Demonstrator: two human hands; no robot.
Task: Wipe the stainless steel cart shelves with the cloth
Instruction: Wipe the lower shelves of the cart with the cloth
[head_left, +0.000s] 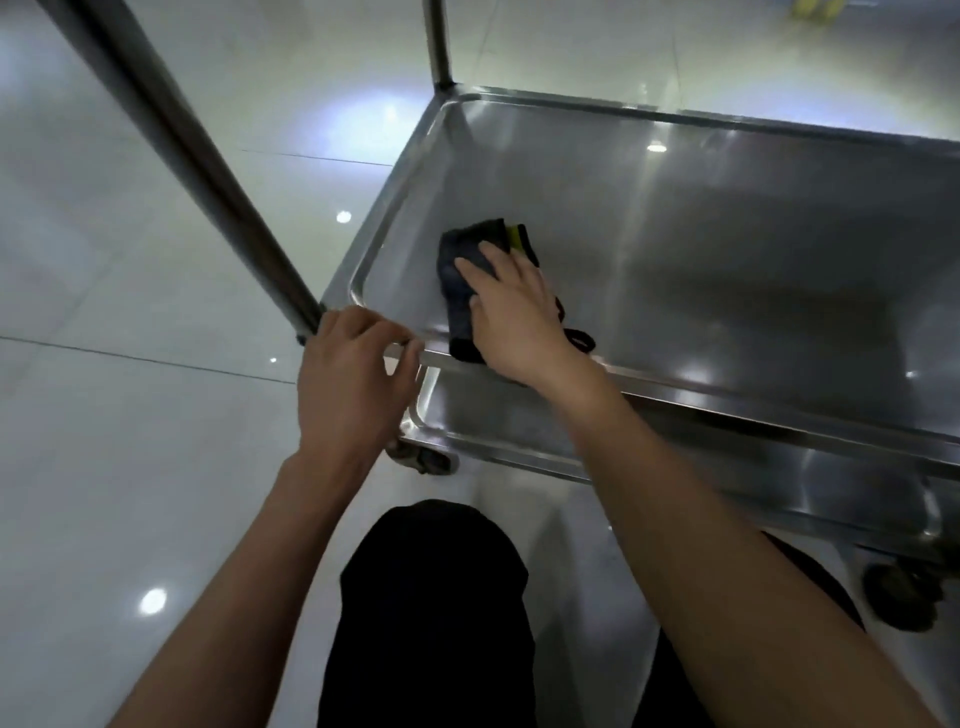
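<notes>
Partly hidden under the right hand (511, 317), the dark cloth (462, 280) lies on the shelf (727, 249) (near its left corner), fingers flat, pressing. Left hand (348, 374) curls round the cart post's (208, 176) base.

a glossy pale grey tiled floor (130, 441) is reflecting round ceiling lights, thin dark grout lines (145, 358) crossing it, yellow markings (810, 8) blurring far across it.

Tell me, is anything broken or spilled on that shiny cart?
Nothing stands out. The shelf looks whole and shows no spill. The right hand presses a dark cloth flat on it near the front left corner, and the left hand holds the cart's corner by the post.
</notes>
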